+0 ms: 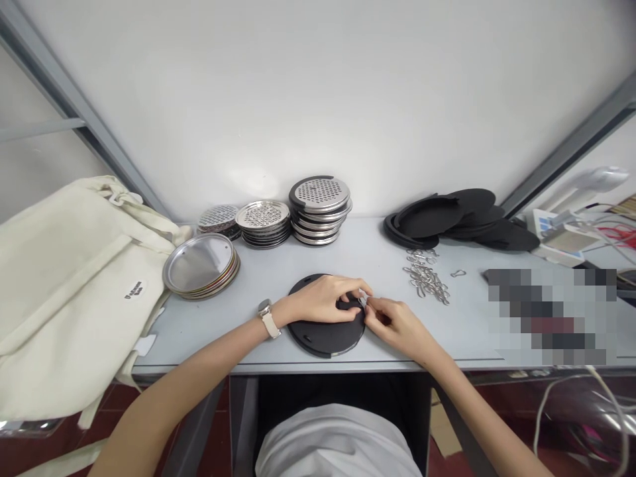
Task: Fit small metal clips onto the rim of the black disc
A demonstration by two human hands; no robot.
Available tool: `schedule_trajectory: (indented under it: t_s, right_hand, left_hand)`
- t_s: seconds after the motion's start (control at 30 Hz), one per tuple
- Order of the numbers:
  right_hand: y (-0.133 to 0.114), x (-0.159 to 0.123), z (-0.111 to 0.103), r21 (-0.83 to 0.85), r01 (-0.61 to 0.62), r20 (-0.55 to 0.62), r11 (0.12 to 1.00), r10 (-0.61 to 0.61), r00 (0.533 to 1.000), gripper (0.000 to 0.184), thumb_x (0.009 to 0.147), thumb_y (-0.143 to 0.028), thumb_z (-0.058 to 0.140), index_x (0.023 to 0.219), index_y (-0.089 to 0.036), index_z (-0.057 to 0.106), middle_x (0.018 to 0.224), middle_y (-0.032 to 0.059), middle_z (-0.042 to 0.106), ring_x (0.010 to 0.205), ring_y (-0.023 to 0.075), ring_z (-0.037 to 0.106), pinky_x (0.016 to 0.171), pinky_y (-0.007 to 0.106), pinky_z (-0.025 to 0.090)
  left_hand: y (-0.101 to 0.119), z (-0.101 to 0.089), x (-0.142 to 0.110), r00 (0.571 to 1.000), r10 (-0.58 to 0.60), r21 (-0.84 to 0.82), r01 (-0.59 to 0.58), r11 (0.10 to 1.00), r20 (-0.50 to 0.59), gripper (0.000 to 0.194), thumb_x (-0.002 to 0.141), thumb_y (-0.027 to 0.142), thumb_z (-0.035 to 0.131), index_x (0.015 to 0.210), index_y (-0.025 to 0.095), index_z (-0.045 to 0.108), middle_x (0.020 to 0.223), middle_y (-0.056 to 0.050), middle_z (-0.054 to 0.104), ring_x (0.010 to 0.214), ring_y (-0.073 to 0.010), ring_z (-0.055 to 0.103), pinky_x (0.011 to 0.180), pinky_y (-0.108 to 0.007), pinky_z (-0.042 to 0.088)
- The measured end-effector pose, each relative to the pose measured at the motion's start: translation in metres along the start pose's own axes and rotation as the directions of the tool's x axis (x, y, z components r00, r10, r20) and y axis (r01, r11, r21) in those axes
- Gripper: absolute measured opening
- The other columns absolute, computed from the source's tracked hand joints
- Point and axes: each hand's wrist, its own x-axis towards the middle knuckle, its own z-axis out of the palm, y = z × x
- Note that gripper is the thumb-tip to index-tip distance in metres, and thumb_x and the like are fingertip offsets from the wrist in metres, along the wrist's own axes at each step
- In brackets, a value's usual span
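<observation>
A round black disc point(328, 339) with small raised tabs lies flat near the table's front edge, a bit of shiny rim showing at its lower right. Across it rests my left hand point(328, 298), fingers curled around a black part at the disc's right side. My right hand point(392, 323) is pinched closed at that same edge, on what looks like a small metal clip point(362, 301); the fingertips mostly hide it. Right of the hands lies a loose pile of small metal clips point(426, 281), with a single clip point(458, 273) apart from it.
Behind stand stacks of perforated metal discs point(263, 215), a taller stack point(320, 192) and plain metal plates point(199, 265). Black round covers point(432, 215) are heaped at the back right. A cream bag point(89, 278) hangs over the left edge. Cables and devices point(561, 235) crowd the far right.
</observation>
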Motion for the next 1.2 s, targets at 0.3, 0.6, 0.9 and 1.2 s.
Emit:
schedule_trajectory:
  t_s: [0.3,0.6,0.9,1.2]
  right_hand:
    - [-0.0003,-0.0010,0.0012,0.029,-0.009,-0.015,1.000,0.010,1.000,0.028,0.088,-0.027,0.042,0.061,-0.019,0.040,0.055,-0.0041,0.041,0.050,0.0090,0.037,0.048,0.022,0.030]
    - [0.0005,0.0002,0.0011,0.055,-0.032,0.001,0.998,0.032,1.000,0.028,0.087,-0.028,0.042,0.060,-0.020,0.036,0.055,-0.0049,0.038,0.050,0.0086,0.035,0.048,0.021,0.029]
    - [0.0006,-0.0018,-0.0012,0.152,-0.073,0.032,0.986,0.069,0.997,0.030,0.088,-0.031,0.038,0.061,-0.021,0.030,0.056,-0.0060,0.027,0.051,0.0084,0.028,0.048,0.021,0.026]
    - [-0.0022,0.0020,-0.0007,0.082,-0.041,0.025,0.996,0.039,0.999,0.028,0.094,-0.032,0.035,0.068,-0.021,0.038,0.057,-0.0055,0.040,0.051,0.0098,0.036,0.052,0.023,0.028]
  left_hand:
    - [0.0034,-0.0018,0.0010,1.000,0.017,0.012,-0.017,1.000,0.013,0.037,0.074,0.009,0.058,0.110,0.020,0.056,0.094,-0.002,0.067,0.079,-0.0120,0.062,0.073,-0.020,0.046]
    - [0.0030,-0.0015,0.0009,1.000,0.016,-0.004,-0.016,1.000,0.018,0.038,0.074,0.008,0.057,0.109,0.021,0.056,0.094,-0.002,0.067,0.078,-0.0117,0.062,0.072,-0.019,0.047]
    - [-0.0008,-0.0034,0.0003,0.998,0.060,0.061,-0.060,0.996,-0.002,0.033,0.077,0.007,0.055,0.107,0.020,0.056,0.095,-0.001,0.067,0.084,-0.0140,0.061,0.081,-0.024,0.045]
    - [0.0031,-0.0026,-0.0019,0.998,0.031,0.053,-0.028,0.998,-0.051,0.036,0.074,0.013,0.059,0.110,0.018,0.053,0.108,-0.007,0.061,0.087,-0.0160,0.061,0.070,-0.024,0.050]
